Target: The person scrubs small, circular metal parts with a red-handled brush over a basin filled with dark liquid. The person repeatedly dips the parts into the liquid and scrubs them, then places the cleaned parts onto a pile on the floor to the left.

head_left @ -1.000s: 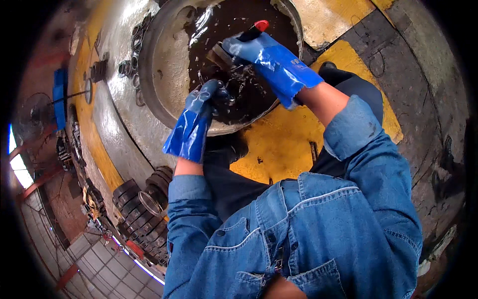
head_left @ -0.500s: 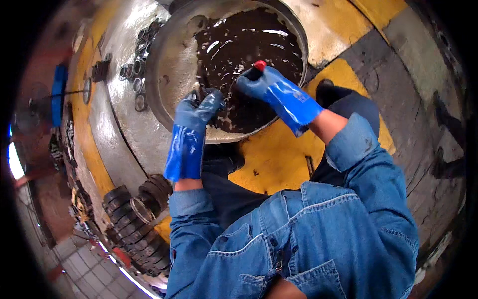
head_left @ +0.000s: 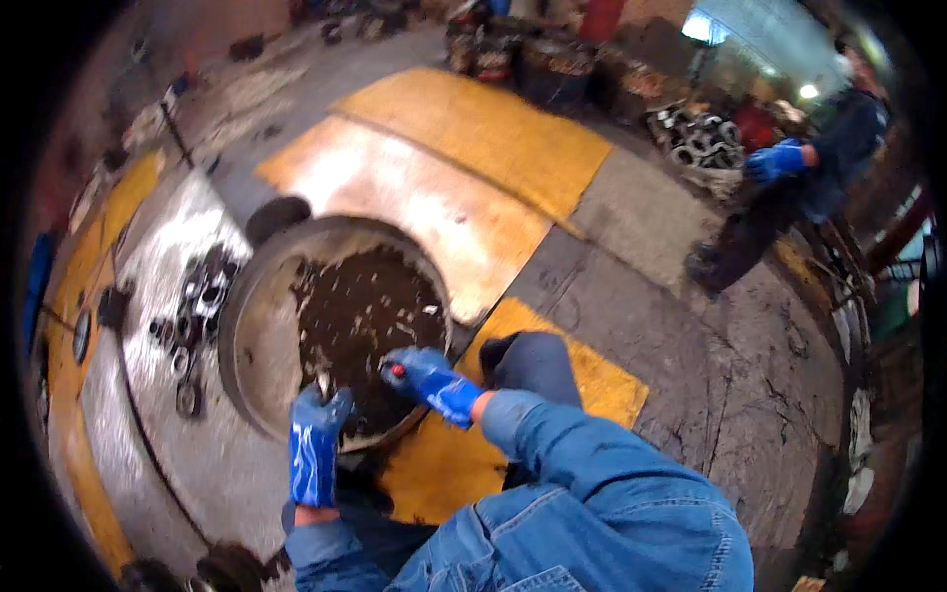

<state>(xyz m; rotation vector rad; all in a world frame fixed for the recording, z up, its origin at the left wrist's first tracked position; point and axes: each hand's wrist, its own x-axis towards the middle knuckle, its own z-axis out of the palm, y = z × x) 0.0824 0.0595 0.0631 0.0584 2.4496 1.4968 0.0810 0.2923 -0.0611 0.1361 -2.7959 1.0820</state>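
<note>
Both my hands wear blue rubber gloves over a wide round pan (head_left: 258, 370) of dark liquid with bright flecks on its surface. My left hand (head_left: 321, 409) is over the pan's near left side, closed around a small metal piece (head_left: 324, 383); its exact kind is hidden by the fingers. Close by on the right, my right hand (head_left: 422, 377) is wrapped round something with a red end (head_left: 398, 370), the rest of which is covered by the glove. The hands are apart from each other.
Left of the pan, several metal rings (head_left: 202, 296) lie on grey sheet. Yellow and grey floor panels (head_left: 473, 138) stretch beyond. At the far right a person (head_left: 804, 178) in blue gloves stands beside a heap of metal rings (head_left: 695, 138). Bins (head_left: 557, 74) stand at the back.
The view has swung up and to the right, so the pan sits lower and left, and the other person has come into view. Both hands stay at the pan, still closed.
</note>
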